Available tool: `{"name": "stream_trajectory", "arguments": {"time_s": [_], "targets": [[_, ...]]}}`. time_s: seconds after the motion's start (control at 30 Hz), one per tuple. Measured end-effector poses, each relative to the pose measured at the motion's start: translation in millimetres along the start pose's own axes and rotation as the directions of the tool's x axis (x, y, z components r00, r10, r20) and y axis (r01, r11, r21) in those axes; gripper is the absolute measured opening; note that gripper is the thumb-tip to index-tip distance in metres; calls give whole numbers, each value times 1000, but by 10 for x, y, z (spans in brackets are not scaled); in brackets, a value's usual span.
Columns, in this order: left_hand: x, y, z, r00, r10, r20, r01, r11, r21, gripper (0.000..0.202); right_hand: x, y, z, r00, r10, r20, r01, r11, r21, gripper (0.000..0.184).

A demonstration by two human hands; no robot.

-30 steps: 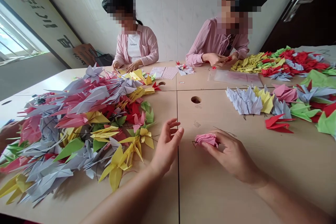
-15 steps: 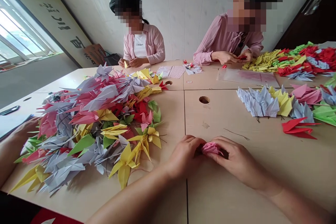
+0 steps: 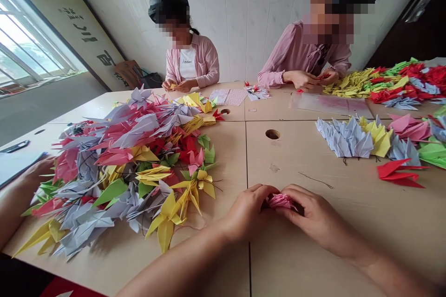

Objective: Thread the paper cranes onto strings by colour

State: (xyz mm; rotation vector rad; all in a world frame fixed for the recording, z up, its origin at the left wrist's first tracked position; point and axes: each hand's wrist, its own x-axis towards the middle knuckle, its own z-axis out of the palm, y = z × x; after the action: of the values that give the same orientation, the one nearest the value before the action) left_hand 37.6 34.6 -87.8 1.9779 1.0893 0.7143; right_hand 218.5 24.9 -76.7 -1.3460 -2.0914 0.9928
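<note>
While left hand [image 3: 248, 211] and right hand [image 3: 318, 219] pinch pink paper [image 3: 280, 201], crane pile [image 3: 132, 162] beside (shirt lettering [image 3: 187, 61] illegible)

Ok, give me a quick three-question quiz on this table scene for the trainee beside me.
1. Multiple choice: what do the left hand and right hand hold between them? A) a yellow paper crane B) a small pink folded paper piece C) metal scissors
2. True or false: the large heap of multicoloured paper cranes lies to the right of both hands.
3. Fill in: the lone paper crane lying on the pale wooden table, to the right of the hands, is ____.
Key: 1 B; 2 false, it lies to their left; 3 red.
</note>
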Motion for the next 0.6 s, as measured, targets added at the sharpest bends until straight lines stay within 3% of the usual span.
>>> {"name": "stream_trajectory", "arguments": {"time_s": [0.23, 0.37, 0.53, 0.6], "targets": [[-14, 23, 0, 1000, 10, -1, -10, 1000, -3, 33, -8, -6, -4, 999, -40, -22, 41, 999, 28, 12], [-24, 28, -8, 996, 56, -68, -54, 998, 34, 31, -18, -44, -17, 989, -119, -90, 120, 993, 6, 15], [-8, 20, -23, 999, 44, 28, -45, 999, 19, 27, -12, -58, -2, 993, -99, -59, 96, 994, -60, 18], [-3, 42, -26, 1000, 16, 14, -16, 1000, -16, 30, -22, -62, 7, 991, -112, -68, 108, 993, -54, 18]]}}
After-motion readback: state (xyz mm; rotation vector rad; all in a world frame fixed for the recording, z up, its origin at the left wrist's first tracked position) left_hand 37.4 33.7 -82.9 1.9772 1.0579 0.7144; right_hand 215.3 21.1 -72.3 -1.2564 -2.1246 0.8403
